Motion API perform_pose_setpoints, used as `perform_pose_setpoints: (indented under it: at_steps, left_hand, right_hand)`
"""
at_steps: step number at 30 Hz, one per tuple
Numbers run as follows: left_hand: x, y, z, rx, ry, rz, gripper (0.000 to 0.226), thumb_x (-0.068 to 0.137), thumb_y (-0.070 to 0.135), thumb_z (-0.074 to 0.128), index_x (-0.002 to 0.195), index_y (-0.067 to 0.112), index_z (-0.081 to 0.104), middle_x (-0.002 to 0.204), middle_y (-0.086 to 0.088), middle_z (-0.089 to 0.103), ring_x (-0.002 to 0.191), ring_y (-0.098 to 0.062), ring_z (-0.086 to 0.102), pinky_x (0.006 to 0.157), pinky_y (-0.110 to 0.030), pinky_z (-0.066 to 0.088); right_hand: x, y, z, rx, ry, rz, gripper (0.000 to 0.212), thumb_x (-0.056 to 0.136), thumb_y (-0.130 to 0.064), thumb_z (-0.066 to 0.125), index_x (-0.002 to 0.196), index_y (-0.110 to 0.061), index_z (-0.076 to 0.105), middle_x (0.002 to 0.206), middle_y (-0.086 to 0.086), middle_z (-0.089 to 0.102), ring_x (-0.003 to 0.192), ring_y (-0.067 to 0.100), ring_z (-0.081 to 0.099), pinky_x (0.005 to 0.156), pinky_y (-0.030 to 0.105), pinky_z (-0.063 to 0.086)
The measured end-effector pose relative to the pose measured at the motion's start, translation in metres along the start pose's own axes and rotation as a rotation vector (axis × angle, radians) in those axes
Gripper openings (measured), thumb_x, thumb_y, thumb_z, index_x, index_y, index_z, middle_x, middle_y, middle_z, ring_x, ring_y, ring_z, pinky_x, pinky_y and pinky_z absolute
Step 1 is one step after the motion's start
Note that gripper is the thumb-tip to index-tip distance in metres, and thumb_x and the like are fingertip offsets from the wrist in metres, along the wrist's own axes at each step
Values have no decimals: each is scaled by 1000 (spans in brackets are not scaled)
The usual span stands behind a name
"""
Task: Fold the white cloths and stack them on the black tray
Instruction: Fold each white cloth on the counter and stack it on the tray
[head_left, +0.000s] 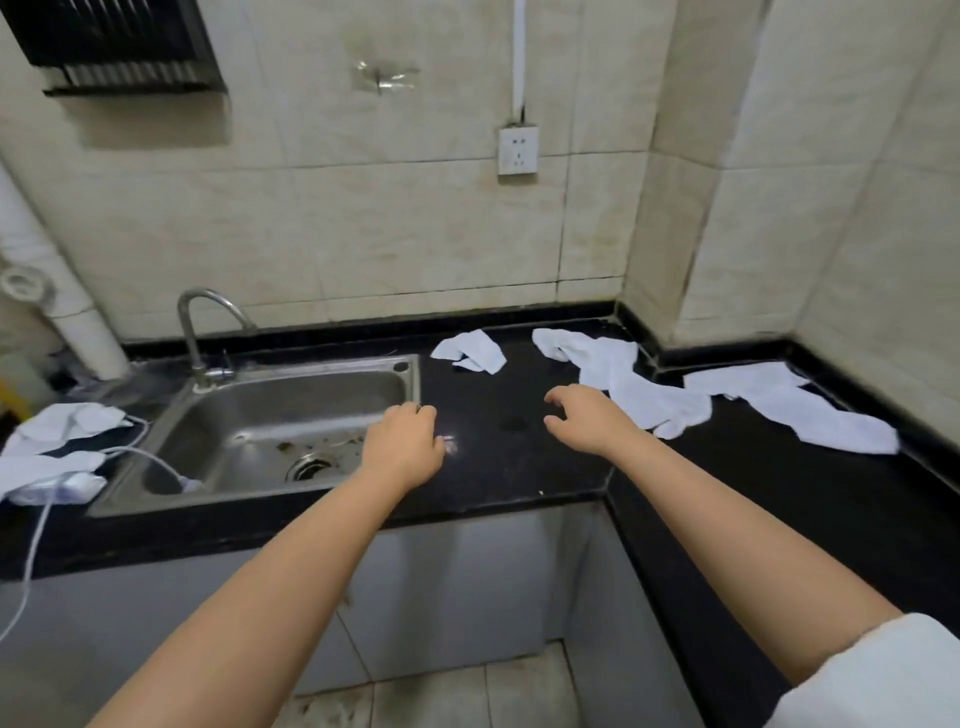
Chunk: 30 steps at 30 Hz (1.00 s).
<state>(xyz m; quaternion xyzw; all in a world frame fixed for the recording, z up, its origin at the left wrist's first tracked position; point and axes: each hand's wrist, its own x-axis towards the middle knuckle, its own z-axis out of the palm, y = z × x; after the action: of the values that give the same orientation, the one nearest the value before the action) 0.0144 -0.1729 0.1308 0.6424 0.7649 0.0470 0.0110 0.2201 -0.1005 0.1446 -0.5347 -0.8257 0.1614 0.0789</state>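
My left hand (402, 449) and right hand (584, 418) hover empty, fingers loosely curled, over the counter (519, 467); crumpled white cloths (639, 387) lie beyond my right.

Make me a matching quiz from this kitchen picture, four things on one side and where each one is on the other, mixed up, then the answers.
Things:
1. tap
2. wall socket
3. small crumpled cloth
4. left hand

Places:
A. on the tiled wall
B. over the sink's right edge
C. behind the sink
D. on the black counter near the back wall

Pairs: 1-C, 2-A, 3-D, 4-B
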Motion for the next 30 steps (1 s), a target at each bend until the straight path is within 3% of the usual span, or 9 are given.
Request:
perform_pose_setpoints:
  at_steps: [10, 16, 19, 24, 28, 30]
  left_hand:
    - [225, -92, 51, 52, -93, 140, 32, 93, 25, 40, 120, 9, 49, 124, -10, 51, 117, -28, 46, 92, -39, 41]
    - [303, -109, 98, -39, -191, 188, 30, 94, 23, 40, 119, 9, 50, 125, -8, 51, 116, -26, 47, 92, -38, 41]
    - [321, -116, 117, -78, -212, 180, 32, 95, 23, 39, 122, 10, 49, 127, -7, 51, 117, -26, 46, 93, -38, 41]
    - [338, -135, 140, 24, -244, 201, 28, 94, 19, 38, 117, 11, 51, 120, -6, 54, 113, -24, 48, 91, -34, 41]
    - [356, -141, 148, 41, -266, 174, 28, 94, 18, 37, 117, 11, 50, 121, -5, 53, 113, -23, 48, 90, -32, 40]
    - [367, -134, 153, -4, -272, 146, 32, 95, 22, 37, 124, 12, 46, 127, -4, 50, 117, -23, 46, 93, -33, 40]
  right_hand:
    - [230, -7, 69, 56, -86, 211, 38, 90, -23, 48, 126, -10, 51, 126, 11, 57, 115, 26, 54, 93, 37, 47]
    - [320, 5, 123, 74, -133, 313, 26, 91, -20, 48, 109, -5, 60, 109, 12, 63, 99, 27, 60, 78, 34, 48]
    - [361, 11, 145, 44, -57, 321, 25, 89, -21, 50, 100, 0, 60, 109, 18, 59, 102, 33, 56, 79, 35, 46]
    - [427, 14, 170, -92, 3, 344, 39, 90, -32, 51, 120, -7, 50, 123, 14, 51, 115, 31, 44, 92, 39, 42]
    - [449, 28, 184, -182, 29, 309, 24, 91, -25, 49, 102, -6, 58, 110, 12, 57, 107, 29, 50, 85, 36, 39]
    - [450, 38, 182, -163, 51, 252, 19, 90, -17, 45, 78, -10, 58, 96, 11, 59, 98, 30, 55, 78, 34, 36]
